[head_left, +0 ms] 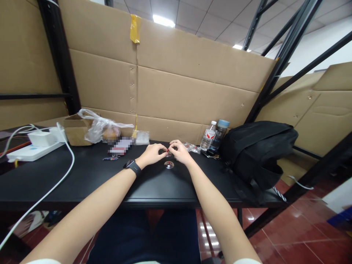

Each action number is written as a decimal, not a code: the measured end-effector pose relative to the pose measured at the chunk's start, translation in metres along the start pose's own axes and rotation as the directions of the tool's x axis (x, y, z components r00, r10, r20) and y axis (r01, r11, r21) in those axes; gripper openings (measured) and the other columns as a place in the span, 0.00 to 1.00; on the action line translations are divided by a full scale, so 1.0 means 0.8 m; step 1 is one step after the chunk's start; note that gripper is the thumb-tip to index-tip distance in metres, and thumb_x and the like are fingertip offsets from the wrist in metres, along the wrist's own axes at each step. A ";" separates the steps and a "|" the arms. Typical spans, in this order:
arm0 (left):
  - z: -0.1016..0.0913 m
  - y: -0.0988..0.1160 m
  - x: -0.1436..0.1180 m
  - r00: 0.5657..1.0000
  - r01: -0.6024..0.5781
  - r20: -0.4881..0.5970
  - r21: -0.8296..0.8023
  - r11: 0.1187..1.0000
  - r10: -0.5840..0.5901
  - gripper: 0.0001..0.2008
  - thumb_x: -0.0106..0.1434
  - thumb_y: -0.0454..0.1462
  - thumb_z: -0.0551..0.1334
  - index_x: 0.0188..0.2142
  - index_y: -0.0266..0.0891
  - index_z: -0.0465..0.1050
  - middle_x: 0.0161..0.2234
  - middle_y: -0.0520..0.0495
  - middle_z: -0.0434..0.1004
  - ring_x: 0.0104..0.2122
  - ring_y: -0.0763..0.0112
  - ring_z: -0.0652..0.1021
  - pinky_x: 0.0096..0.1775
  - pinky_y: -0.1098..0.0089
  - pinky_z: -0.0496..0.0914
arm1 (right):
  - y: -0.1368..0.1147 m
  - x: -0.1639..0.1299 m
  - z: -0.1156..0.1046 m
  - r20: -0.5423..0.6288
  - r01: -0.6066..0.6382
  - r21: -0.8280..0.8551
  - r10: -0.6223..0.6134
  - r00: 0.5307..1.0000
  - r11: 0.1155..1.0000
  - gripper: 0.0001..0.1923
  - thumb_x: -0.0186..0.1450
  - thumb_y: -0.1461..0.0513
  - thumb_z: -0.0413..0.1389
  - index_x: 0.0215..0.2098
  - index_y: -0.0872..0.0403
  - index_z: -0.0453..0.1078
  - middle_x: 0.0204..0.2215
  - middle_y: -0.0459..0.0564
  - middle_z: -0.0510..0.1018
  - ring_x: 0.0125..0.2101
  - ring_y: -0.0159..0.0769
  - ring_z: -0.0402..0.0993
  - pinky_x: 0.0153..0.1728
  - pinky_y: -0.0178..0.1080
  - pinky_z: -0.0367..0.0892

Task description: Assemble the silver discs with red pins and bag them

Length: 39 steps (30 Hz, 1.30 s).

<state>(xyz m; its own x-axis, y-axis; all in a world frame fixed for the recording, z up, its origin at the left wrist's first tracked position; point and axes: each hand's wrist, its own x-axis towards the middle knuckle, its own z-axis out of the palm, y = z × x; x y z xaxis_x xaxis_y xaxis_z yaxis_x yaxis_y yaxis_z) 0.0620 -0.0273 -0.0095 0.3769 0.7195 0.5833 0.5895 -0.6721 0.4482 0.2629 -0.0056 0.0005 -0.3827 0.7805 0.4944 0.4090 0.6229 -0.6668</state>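
Observation:
My left hand [153, 153] and my right hand [179, 151] meet above the black table, fingers pinched together. Between their fingertips is a small clear, shiny piece with a red part [167, 150], mostly covered by the fingers. Just below it on the tabletop lies a shiny round disc with a red centre [169, 165], touched by neither hand. Several small clear pieces with red bits, in what looks like clear plastic [191, 147], lie beyond my right hand. A dark watch is on my left wrist.
On the right stand a water bottle [208, 135], a blue-lidded bottle [220, 132] and a black backpack [255, 154]. At left are a white power strip [38, 151] with a cable, a cardboard box [77, 131] and a plastic bag [96, 128]. Cardboard [187, 88] walls the back.

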 end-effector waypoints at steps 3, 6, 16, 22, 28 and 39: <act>0.001 -0.004 0.000 1.000 0.003 0.006 0.047 0.999 -0.003 0.09 0.62 0.44 0.65 0.38 0.44 0.82 0.41 0.47 0.84 0.44 0.60 0.80 0.49 0.63 0.70 | 0.001 0.001 0.000 0.011 0.018 -0.025 -0.017 1.000 1.000 0.10 0.64 0.58 0.58 0.29 0.55 0.75 0.46 0.53 0.72 0.44 0.37 0.72 0.39 0.37 0.68; 0.001 -0.009 0.000 1.000 -0.012 -0.024 0.080 0.997 0.014 0.07 0.62 0.41 0.64 0.35 0.45 0.82 0.39 0.47 0.82 0.41 0.62 0.79 0.47 0.64 0.69 | 0.001 -0.001 -0.005 0.040 0.067 -0.071 -0.064 0.997 0.995 0.09 0.65 0.59 0.57 0.30 0.55 0.75 0.40 0.51 0.75 0.40 0.35 0.73 0.40 0.37 0.67; -0.001 -0.021 0.000 0.991 0.128 -0.036 0.057 0.990 -0.126 0.09 0.62 0.42 0.61 0.35 0.41 0.79 0.29 0.47 0.82 0.28 0.66 0.79 0.33 0.69 0.68 | 0.014 -0.009 -0.024 0.552 0.030 -0.130 0.047 0.833 0.991 0.07 0.57 0.61 0.65 0.33 0.54 0.79 0.24 0.45 0.81 0.24 0.32 0.74 0.29 0.33 0.65; -0.003 -0.024 0.003 0.970 0.232 -0.067 -0.024 0.972 -0.233 0.09 0.60 0.41 0.61 0.31 0.41 0.78 0.30 0.46 0.83 0.30 0.64 0.80 0.34 0.68 0.70 | 0.008 -0.005 -0.021 0.295 -0.041 0.001 0.039 0.955 0.999 0.05 0.60 0.61 0.61 0.32 0.55 0.75 0.25 0.47 0.81 0.26 0.35 0.77 0.30 0.35 0.69; 0.007 -0.026 0.007 0.970 0.228 -0.005 -0.329 0.916 -0.243 0.10 0.60 0.43 0.63 0.34 0.39 0.77 0.35 0.44 0.85 0.36 0.61 0.83 0.42 0.65 0.75 | -0.002 -0.003 -0.008 0.039 -0.105 0.271 0.098 0.994 0.957 0.12 0.60 0.54 0.62 0.35 0.54 0.71 0.29 0.49 0.81 0.30 0.36 0.80 0.31 0.36 0.72; 0.019 -0.027 0.005 0.976 0.199 -0.001 -0.391 0.898 -0.217 0.11 0.62 0.44 0.63 0.36 0.40 0.78 0.38 0.43 0.85 0.39 0.60 0.84 0.47 0.62 0.75 | -0.009 -0.013 -0.002 0.180 -0.272 0.455 0.212 0.961 0.848 0.17 0.61 0.53 0.65 0.42 0.52 0.69 0.40 0.50 0.81 0.29 0.32 0.81 0.28 0.33 0.76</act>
<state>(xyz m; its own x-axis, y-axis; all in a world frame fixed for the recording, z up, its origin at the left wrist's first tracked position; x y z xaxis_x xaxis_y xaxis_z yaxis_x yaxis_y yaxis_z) 0.0616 -0.0071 -0.0278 0.2389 0.8481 0.4729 0.3250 -0.5287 0.7841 0.2649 -0.0181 0.0009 -0.4296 0.8724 0.2331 0.0743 0.2914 -0.9537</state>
